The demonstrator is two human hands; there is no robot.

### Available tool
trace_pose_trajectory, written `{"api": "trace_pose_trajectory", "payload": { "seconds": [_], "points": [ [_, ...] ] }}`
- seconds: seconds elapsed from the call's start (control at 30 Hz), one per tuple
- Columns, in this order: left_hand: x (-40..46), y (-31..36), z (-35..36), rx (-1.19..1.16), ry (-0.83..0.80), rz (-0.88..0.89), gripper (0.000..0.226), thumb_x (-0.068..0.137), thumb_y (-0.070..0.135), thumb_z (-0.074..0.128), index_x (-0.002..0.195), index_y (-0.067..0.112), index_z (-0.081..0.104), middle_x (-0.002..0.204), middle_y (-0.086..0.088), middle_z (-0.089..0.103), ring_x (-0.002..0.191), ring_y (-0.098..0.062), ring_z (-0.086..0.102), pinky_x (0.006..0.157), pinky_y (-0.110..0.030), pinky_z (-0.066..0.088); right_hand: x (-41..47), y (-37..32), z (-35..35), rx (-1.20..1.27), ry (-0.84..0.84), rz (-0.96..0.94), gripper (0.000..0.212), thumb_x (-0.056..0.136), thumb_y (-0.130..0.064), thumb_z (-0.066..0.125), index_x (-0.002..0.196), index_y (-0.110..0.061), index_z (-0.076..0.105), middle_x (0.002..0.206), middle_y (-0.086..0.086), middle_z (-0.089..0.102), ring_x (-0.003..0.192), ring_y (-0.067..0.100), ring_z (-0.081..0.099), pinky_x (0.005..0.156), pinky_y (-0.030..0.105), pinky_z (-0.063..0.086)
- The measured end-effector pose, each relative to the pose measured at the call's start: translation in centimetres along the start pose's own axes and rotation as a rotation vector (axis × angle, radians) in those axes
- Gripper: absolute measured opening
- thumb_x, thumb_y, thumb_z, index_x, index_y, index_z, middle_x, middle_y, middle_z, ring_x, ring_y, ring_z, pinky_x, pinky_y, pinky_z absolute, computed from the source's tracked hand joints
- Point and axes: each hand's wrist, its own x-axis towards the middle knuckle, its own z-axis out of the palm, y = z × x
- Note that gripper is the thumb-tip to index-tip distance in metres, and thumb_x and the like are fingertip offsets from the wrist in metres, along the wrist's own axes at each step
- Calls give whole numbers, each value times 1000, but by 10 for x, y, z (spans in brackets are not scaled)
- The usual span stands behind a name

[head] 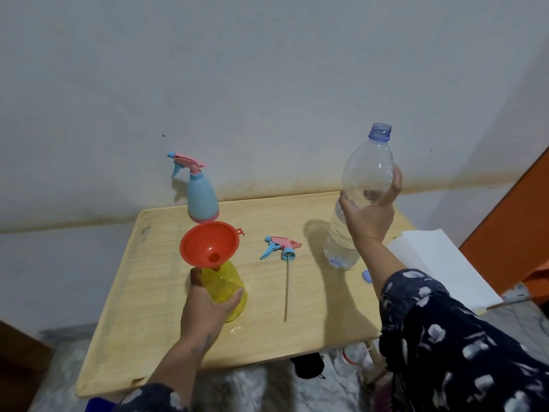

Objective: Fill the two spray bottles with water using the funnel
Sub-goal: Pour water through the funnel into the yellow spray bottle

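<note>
Hands (208, 304) (370, 215) grip bottles; loose sprayer head (282, 246) lies between.

Item count: two spray bottles, one blue (203, 197) at the far edge, one yellow (226, 288) near left; one orange funnel (209, 243); one detached spray head (281, 247); one clear water bottle (361, 197); one bottle cap (367, 276); two hands, left (208, 307) and right (370, 214); one table (312, 322).

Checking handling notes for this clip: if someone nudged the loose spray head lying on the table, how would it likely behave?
The spray head looks like light plastic, so it would probably slide easily. Its long thin dip tube likely flexes and swings round.
</note>
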Motion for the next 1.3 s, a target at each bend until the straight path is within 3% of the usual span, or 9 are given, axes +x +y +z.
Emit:
{"api": "trace_pose_trajectory", "payload": {
  "seconds": [0.13, 0.3, 0.43, 0.53, 0.67, 0.73, 1.0, 1.17, 1.3],
  "points": [
    [-1, 0, -2, 18, -36, -7, 83, 63, 48, 84, 129, 34, 36, 115, 2, 63, 100, -22, 64, 88, -41, 53, -1, -5, -4, -55, -30, -25, 100, 70, -34, 75, 142, -43, 5, 92, 0, 64, 74, 18, 64, 71, 40, 56],
    [0, 3, -3, 39, -26, -25, 95, 45, 71, 71, 127, 32, 41, 112, 1, 65, 96, -19, 66, 84, -41, 55, -2, -35, -18, -85, -255, -103, 103, 70, -33, 77, 144, -48, 7, 92, -2, 65, 71, 17, 66, 69, 39, 55],
    [-1, 6, -3, 27, -31, -20, 89, 47, 67, 73, 123, 34, 42, 109, 3, 65, 95, -19, 66, 82, -39, 56, -6, -70, -33, -78, -500, -161, 103, 65, -29, 80, 138, -55, 13, 88, 2, 67, 72, 25, 67, 76, 44, 56],
    [-2, 8, -3, -8, -36, -19, 73, 58, 50, 84, 115, 41, 39, 110, 5, 64, 94, -16, 65, 84, -38, 54, -16, -90, -47, -83, -719, -225, 105, 61, -24, 84, 137, -55, 17, 79, 1, 70, 70, 21, 68, 80, 39, 55],
    [-3, 9, -4, -70, -25, 6, 67, 53, 52, 81, 103, 55, 37, 110, 6, 64, 96, -16, 65, 87, -44, 54, -38, -108, -65, -142, -995, -264, 108, 60, -22, 88, 136, -55, 20, 75, 2, 72, 59, 11, 66, 69, 29, 52],
    [-5, 9, -5, -75, -26, 12, 66, 55, 49, 82, 105, 52, 38, 109, 7, 64, 96, -16, 66, 87, -43, 54, -47, -113, -74, -182, -1080, -289, 108, 60, -21, 88, 136, -55, 20, 74, 1, 73, 59, 5, 65, 67, 25, 50],
    [-13, 19, -8, 170, 19, 23, 84, 66, 50, 81, 133, 22, 39, 130, -4, 47, 121, -23, 50, 98, -39, 45, -64, -127, -94, -428, -1271, -359, 109, 59, -27, 86, 137, -55, 15, 72, -1, 73, 61, 1, 63, 71, 26, 52],
    [-13, 22, -10, 173, 12, 15, 85, 66, 49, 82, 134, 23, 38, 130, -3, 46, 119, -23, 52, 96, -37, 46, -64, -131, -92, -526, -1326, -359, 108, 58, -30, 84, 136, -56, 14, 67, 2, 71, 72, 15, 65, 78, 39, 54],
    [-15, 25, -10, 171, 9, 8, 85, 67, 49, 82, 134, 21, 38, 131, -3, 47, 116, -23, 54, 93, -36, 47, -63, -134, -90, -581, -1358, -348, 108, 58, -30, 85, 135, -54, 14, 63, 4, 67, 68, 18, 62, 76, 38, 53]
  ]
}}
